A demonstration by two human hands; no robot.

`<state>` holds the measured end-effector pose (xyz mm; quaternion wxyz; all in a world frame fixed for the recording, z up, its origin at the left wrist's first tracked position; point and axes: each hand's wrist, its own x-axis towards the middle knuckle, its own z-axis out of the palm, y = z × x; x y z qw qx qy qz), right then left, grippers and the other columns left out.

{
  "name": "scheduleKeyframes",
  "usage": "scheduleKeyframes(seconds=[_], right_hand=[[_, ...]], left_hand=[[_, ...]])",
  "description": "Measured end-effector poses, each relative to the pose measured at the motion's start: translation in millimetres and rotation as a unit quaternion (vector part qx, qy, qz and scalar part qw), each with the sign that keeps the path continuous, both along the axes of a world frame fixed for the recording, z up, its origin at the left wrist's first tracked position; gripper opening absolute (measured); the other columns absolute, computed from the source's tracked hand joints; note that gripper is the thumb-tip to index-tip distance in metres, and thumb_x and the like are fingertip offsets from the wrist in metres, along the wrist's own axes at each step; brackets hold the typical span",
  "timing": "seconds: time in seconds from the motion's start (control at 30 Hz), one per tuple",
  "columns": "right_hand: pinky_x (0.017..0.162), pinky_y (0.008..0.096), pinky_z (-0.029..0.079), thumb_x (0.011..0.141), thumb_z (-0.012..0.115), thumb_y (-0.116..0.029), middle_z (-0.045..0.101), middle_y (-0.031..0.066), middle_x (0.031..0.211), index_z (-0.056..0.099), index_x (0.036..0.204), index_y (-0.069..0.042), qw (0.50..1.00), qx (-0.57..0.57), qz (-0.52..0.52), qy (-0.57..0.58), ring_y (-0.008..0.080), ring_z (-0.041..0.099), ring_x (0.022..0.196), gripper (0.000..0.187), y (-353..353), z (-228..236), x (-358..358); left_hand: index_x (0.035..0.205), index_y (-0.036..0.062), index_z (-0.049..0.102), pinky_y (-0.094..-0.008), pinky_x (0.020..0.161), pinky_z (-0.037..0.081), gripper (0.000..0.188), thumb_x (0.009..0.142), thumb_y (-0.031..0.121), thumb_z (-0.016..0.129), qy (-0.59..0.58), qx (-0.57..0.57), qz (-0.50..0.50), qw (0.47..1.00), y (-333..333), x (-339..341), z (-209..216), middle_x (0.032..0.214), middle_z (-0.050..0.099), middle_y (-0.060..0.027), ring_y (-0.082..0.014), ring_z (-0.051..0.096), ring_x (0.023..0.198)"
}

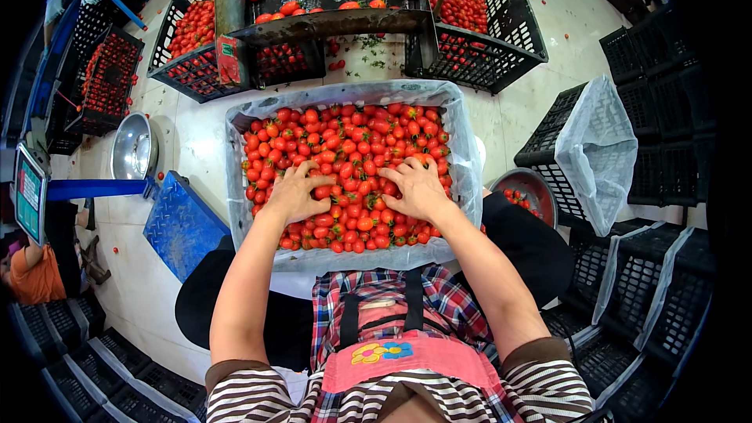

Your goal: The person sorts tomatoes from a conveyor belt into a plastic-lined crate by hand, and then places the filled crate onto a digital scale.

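A crate lined with whitish plastic film (357, 92) stands right before my lap, filled with small red tomatoes (356, 145). On the left part of the heap rests my left hand (296, 194), its fingers spread and touching the tomatoes. My right hand (419, 190) lies the same way on the right part, fingers apart. Neither hand is closed around a tomato, as far as shows; some fingertips sink among the fruit. A gap of loose tomatoes separates the two hands.
Beyond the crate stands a dark sorting chute (337, 23) with tomatoes. Black crates of tomatoes (192, 31) flank it. A blue platform scale (184, 223) and a steel bowl (135, 149) lie left. At right are a film-lined crate (599, 149), a tomato bowl (548, 188) and stacked crates (634, 274).
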<state>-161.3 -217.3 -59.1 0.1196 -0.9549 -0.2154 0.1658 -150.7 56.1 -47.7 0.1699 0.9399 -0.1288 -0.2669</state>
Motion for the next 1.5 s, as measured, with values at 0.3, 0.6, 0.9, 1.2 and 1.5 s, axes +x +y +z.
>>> scheduleKeyframes(seconds=[0.3, 0.6, 0.9, 1.2, 1.5], right_hand=[[0.1, 0.0602, 0.032, 0.077, 0.065, -0.021, 0.052, 0.0094, 0.117, 0.059, 0.119, -0.019, 1.0, -0.001, -0.024, -0.003, 0.0279, 0.045, 0.12, 0.042, -29.7, 6.5, -48.4], [0.09, 0.0475, 0.046, 0.079, 0.067, -0.02, 0.055, 0.0103, 0.122, 0.061, 0.118, -0.015, 0.995, 0.044, -0.064, -0.069, 0.0312, 0.052, 0.114, 0.039, -2.9, 40.9, 2.2], [0.1, 0.0574, 0.033, 0.084, 0.06, -0.025, 0.045, 0.0077, 0.136, 0.051, 0.127, -0.015, 0.997, 0.01, 0.003, -0.073, 0.0255, 0.038, 0.13, 0.045, 77.3, -29.0, 69.3], [0.097, 0.0554, 0.037, 0.079, 0.061, -0.016, 0.057, 0.0049, 0.113, 0.057, 0.118, -0.016, 0.988, 0.013, -0.044, -0.145, 0.0261, 0.045, 0.122, 0.039, -4.7, -39.9, 9.2], [0.098, 0.0552, 0.035, 0.083, 0.063, -0.022, 0.053, 0.0063, 0.122, 0.058, 0.12, -0.014, 0.988, -0.018, -0.085, -0.126, 0.0349, 0.044, 0.119, 0.038, -3.2, -1.8, -58.5]], left_hand=[[0.12, 0.0295, 0.064, -0.0606, 0.105, 0.031, 0.051, 0.069, 0.035, 0.071, -0.049, 0.029, -0.107, 0.993, 35.3, -60.4, 4.9, 0.143, 0.039, -0.0043, -0.0438, 0.028, 0.133], [0.109, 0.0153, 0.064, -0.0437, 0.09, 0.047, 0.031, 0.079, 0.021, 0.063, -0.011, 0.102, -0.024, 0.994, 41.8, 30.2, 36.6, 0.113, 0.059, -0.0135, -0.0337, 0.054, 0.113], [0.126, 0.029, 0.058, -0.0488, 0.099, 0.042, 0.046, 0.08, 0.022, 0.062, -0.234, 0.091, -0.051, 0.967, 30.8, 74.0, -25.2, 0.139, 0.044, -0.0066, -0.0307, 0.042, 0.128], [0.121, 0.021, 0.062, -0.046, 0.1, 0.041, 0.045, 0.076, 0.029, 0.063, -0.167, 0.086, 0.049, 0.981, 54.0, 33.0, -14.7, 0.13, 0.051, -0.0077, -0.0339, 0.049, 0.117], [0.118, 0.0197, 0.06, -0.0569, 0.098, 0.039, 0.043, 0.076, 0.028, 0.067, -0.193, 0.006, 0.159, 0.968, -1.4, -65.7, -24.8, 0.13, 0.046, -0.012, -0.0452, 0.032, 0.125]])
